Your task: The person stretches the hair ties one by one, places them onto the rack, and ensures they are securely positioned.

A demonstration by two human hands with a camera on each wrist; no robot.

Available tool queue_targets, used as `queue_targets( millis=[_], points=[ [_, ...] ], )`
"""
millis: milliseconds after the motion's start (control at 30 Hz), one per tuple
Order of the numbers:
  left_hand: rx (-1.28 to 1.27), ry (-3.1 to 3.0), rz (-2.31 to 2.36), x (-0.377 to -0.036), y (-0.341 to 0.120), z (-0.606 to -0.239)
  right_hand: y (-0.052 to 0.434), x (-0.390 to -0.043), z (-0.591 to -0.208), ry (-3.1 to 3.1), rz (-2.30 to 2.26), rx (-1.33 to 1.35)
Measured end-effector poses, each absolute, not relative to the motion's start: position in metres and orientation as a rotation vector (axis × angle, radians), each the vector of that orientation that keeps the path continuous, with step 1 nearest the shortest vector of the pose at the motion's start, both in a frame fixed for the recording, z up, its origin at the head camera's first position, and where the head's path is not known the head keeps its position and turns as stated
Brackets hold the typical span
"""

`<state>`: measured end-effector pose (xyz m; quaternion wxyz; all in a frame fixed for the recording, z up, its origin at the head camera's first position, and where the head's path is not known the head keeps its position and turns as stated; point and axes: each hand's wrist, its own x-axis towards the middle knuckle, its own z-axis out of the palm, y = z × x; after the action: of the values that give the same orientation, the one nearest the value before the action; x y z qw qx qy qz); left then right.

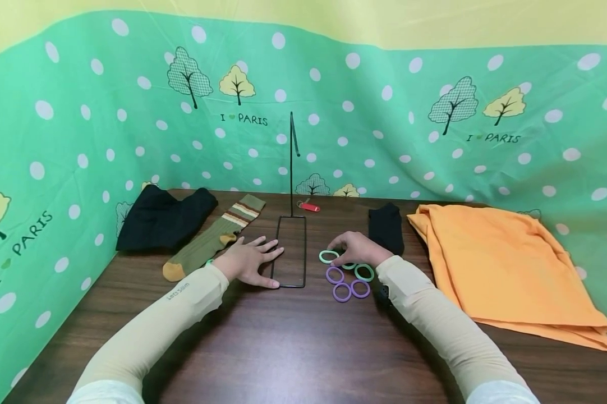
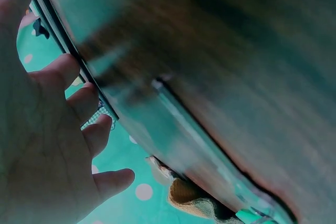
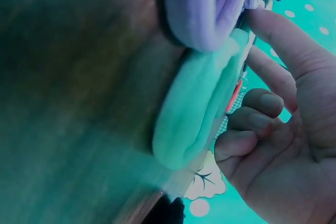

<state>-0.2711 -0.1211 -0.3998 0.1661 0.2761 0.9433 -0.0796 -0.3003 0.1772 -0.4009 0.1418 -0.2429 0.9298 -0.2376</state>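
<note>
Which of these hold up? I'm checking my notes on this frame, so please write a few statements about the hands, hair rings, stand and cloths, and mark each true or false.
1. The left hand rests flat on the wire stand's base. True.
2. The right hand holds the red key tag. False: it lies apart, by the backdrop; the hand touches the hair rings.
3. All rings are purple. False: some are green.
4. The orange cloth lies right of the rings. True.
5. A ring hangs on the stand's hook. False: the hook is bare.
</note>
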Motion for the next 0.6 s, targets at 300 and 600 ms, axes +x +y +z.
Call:
queue_targets(
  millis=[300,600],
  points=[
    [0.798,2.686,-0.241,-0.269,-0.121,-0.398,0.173,-0.301,-0.403,2.756,-0.601,-0.748],
    [0.798,2.695,-0.229,-0.268,-0.121,-0.4,0.171,-0.291,-0.391,2.837,-0.87,-0.685]
  ],
)
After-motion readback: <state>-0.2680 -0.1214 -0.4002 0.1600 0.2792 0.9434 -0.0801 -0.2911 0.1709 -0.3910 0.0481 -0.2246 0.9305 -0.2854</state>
